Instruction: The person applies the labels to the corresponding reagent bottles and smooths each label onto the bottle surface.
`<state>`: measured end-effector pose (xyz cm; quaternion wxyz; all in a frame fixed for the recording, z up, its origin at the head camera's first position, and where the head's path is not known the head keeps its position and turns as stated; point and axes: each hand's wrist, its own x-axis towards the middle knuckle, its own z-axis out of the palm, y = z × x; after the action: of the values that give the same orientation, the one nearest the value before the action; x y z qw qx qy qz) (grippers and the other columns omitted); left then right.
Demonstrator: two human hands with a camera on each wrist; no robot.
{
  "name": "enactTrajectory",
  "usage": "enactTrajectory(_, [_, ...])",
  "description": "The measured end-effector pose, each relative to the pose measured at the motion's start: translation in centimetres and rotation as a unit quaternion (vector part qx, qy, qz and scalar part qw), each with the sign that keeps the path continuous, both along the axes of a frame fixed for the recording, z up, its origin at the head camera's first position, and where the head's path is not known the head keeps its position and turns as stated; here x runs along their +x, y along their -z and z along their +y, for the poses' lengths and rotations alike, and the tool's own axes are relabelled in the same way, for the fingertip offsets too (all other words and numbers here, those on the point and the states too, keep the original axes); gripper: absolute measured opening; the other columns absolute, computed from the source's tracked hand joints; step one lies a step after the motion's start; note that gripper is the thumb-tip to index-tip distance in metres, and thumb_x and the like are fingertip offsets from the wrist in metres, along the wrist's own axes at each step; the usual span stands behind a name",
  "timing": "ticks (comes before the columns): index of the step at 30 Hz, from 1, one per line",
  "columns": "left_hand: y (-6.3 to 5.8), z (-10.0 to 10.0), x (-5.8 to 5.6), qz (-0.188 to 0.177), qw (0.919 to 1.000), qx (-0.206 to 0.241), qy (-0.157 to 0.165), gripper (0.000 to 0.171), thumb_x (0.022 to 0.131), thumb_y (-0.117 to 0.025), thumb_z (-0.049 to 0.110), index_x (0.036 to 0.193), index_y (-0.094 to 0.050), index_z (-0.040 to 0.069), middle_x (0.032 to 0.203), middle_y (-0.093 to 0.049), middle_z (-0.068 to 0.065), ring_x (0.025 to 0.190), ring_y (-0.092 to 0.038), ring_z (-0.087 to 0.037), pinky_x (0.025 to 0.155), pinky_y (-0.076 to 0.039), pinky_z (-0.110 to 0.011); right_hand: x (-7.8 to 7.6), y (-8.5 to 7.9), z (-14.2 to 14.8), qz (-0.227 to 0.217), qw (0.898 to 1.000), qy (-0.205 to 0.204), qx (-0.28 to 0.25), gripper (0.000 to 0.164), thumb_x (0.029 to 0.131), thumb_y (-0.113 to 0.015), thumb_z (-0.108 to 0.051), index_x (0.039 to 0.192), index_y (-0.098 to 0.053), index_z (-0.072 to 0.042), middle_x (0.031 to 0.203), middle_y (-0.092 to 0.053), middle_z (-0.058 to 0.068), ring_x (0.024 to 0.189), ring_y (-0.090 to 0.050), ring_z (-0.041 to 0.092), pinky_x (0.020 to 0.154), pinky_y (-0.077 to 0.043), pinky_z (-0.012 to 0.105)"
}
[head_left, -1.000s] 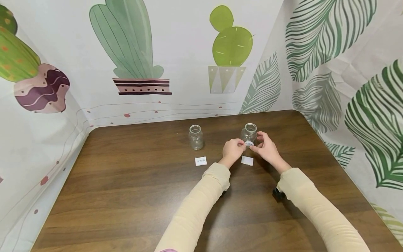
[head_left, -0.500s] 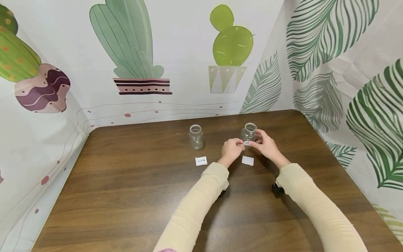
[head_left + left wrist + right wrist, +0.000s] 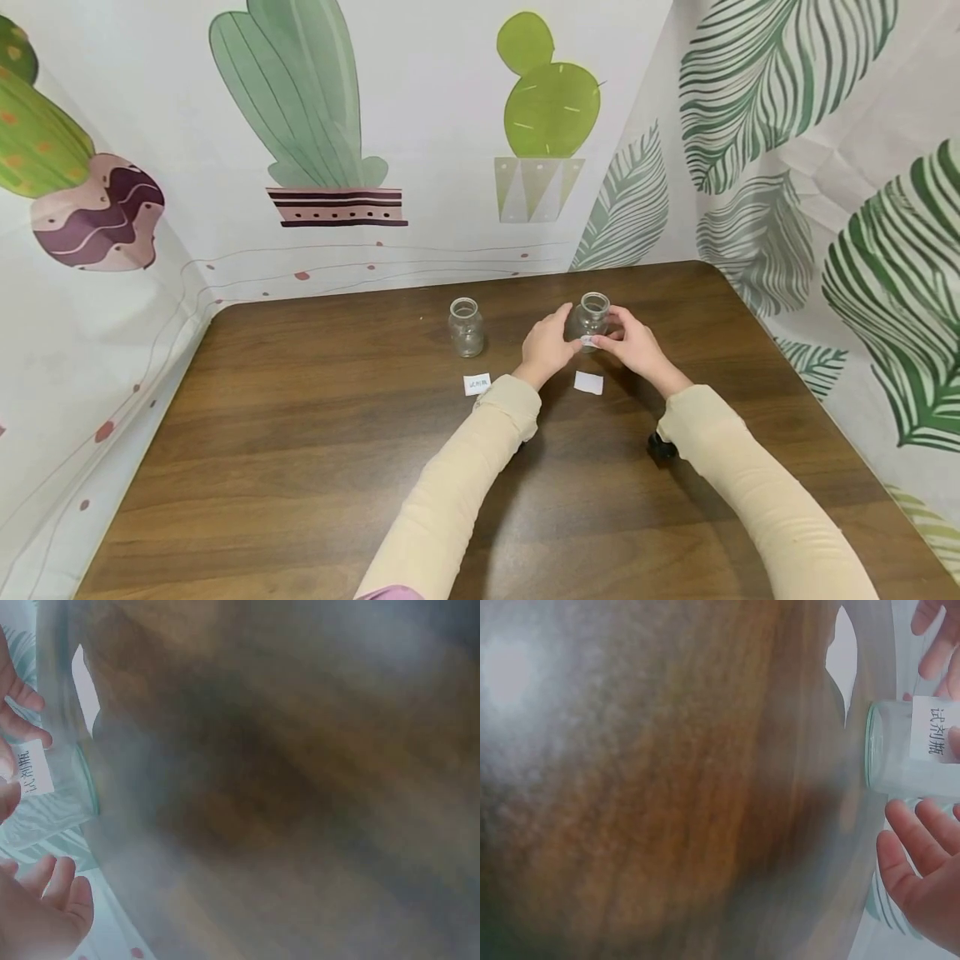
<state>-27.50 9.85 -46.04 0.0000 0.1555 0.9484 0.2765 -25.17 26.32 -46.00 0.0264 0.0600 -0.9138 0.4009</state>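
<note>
A clear glass jar (image 3: 593,310) stands upright at the back right of the table. On its front lies a white paper label (image 3: 930,727) with handwritten characters. My right hand (image 3: 636,346) holds the jar from the right, fingers round its side and thumb on the label. From the left my left hand (image 3: 547,346) reaches in, its thumb at the label's edge. In the left wrist view, the left fingers (image 3: 64,889) are loosely bent and stand a little off the glass.
Another glass jar (image 3: 467,329) stands to the left, with a written paper slip (image 3: 477,384) in front of it. A blank white slip (image 3: 588,382) lies before the held jar. Behind the wooden table (image 3: 300,433) hangs a wall cloth printed with cacti and leaves.
My left fingertips have let go of the label's left end; the hand has spread up along the jar's left side. The label now lies flatter on the glass. My right hand has barely moved.
</note>
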Motion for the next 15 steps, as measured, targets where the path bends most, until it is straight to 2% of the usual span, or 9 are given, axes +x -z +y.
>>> enactTrajectory(5, [-0.5, 0.4, -0.3, 0.022, 0.9983, -0.041, 0.035, 0.068, 0.076, -0.063, 0.044, 0.134, -0.032, 0.029, 0.121, -0.056, 0.002, 0.103, -0.058, -0.015, 0.073, -0.048, -0.032, -0.2, -0.2, 0.1, -0.005, 1.000, -0.003, 0.006, 0.056, 0.081, -0.063, -0.023, 0.127, -0.037, -0.003, 0.119, -0.053, 0.020, 0.090, -0.059, 0.031, 0.072, -0.047, 0.040])
enactTrajectory(8, [-0.6, 0.6, -0.3, 0.031, 0.9976, -0.054, 0.032, 0.064, 0.075, -0.062, 0.047, 0.131, -0.035, 0.031, 0.116, -0.059, 0.003, 0.099, -0.059, -0.015, 0.071, -0.048, -0.031, -0.2, -0.2, 0.1, -0.001, 1.000, -0.001, 0.012, 0.056, 0.080, -0.064, -0.023, 0.125, -0.038, -0.003, 0.118, -0.054, 0.020, 0.089, -0.059, 0.031, 0.072, -0.046, 0.040])
enactTrajectory(15, [-0.7, 1.1, -0.1, 0.046, 0.9949, -0.089, 0.009, 0.061, 0.075, -0.058, 0.052, 0.128, -0.038, 0.028, 0.111, -0.061, 0.004, 0.095, -0.058, -0.016, 0.072, -0.048, -0.032, -0.1, -0.2, 0.3, 0.015, 0.999, 0.003, 0.034, 0.057, 0.078, -0.067, -0.025, 0.123, -0.041, -0.001, 0.114, -0.057, 0.020, 0.089, -0.062, 0.033, 0.078, -0.046, 0.045])
